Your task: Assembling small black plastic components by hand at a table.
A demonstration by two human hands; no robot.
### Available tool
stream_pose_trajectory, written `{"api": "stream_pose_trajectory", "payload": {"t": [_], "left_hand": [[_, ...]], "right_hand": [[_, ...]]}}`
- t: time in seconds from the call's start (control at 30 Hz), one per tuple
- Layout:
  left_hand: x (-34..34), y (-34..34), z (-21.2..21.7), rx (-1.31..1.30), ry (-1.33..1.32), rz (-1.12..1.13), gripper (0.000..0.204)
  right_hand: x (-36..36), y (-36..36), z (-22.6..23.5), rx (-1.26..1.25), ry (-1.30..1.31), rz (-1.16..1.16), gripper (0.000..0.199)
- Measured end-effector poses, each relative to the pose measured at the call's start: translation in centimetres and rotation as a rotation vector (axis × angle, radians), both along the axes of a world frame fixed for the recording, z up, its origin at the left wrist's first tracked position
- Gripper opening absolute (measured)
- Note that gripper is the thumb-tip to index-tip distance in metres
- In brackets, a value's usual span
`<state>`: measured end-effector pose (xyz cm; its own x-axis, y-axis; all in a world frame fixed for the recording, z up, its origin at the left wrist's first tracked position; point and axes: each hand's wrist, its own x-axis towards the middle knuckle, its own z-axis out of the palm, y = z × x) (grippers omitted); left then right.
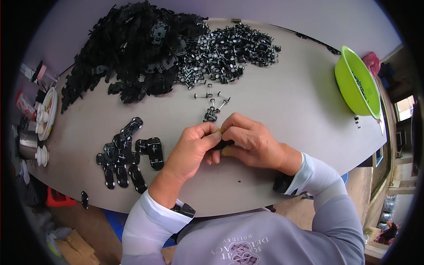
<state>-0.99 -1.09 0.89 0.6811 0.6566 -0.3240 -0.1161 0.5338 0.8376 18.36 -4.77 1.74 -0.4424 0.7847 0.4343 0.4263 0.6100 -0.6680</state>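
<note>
Grey and wide, the table (282, 110) curves from edge to edge, and its near rim runs just in front of the person's chest. A big heap of black plastic car parts (132, 48) lies at the far left. Next to it, touching its right side, sits a smaller pile of wheel axles (229, 48) with little white hubs. A bright green bowl (355, 84) stands on the far right edge of the table.

Both arms in white sleeves come up from the bottom and meet in the middle. The left hand (192, 150) and the right hand (251, 139) are curled and pressed close together, fingertips touching. Between them they pinch a small black car part (222, 144), just above the table. Only a thin dark strip of it shows; the fingers hide the rest.

A group of flat black car bases (128, 157) lies just left of the left hand. A few loose axles (212, 104) lie just beyond the hands. Bare table opens to the right of the hands, up to the bowl.
</note>
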Motion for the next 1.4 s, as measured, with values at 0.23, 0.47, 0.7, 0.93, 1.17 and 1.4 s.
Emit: {"api": "stream_pose_trajectory", "payload": {"t": [0.23,0.47,0.7,0.93,1.17,1.4], "left_hand": [[0.5,0.5,-0.8,0.22,0.085,0.204,0.015],[0.4,0.7,-0.5,0.134,0.052,0.157,0.014],[0.4,0.4,-0.6,0.089,0.032,0.156,0.013],[0.5,0.3,-0.6,0.096,0.049,0.125,0.012],[0.4,0.4,-0.6,0.093,0.049,0.132,0.012],[0.4,0.3,-0.4,0.087,0.065,0.123,0.014]], "right_hand": [[4.1,7.1,-1.6,-0.045,0.059,-0.358,0.024],[6.8,8.9,-3.3,0.095,-0.147,-0.4,0.027],[7.0,8.1,-2.4,0.026,0.051,-0.595,0.027],[7.4,9.8,-3.2,0.135,-0.092,-0.473,0.017],[9.0,7.0,-1.3,-0.393,0.168,-0.586,0.011],[10.6,5.9,0.4,-0.526,-0.114,-0.447,0.01]]}}
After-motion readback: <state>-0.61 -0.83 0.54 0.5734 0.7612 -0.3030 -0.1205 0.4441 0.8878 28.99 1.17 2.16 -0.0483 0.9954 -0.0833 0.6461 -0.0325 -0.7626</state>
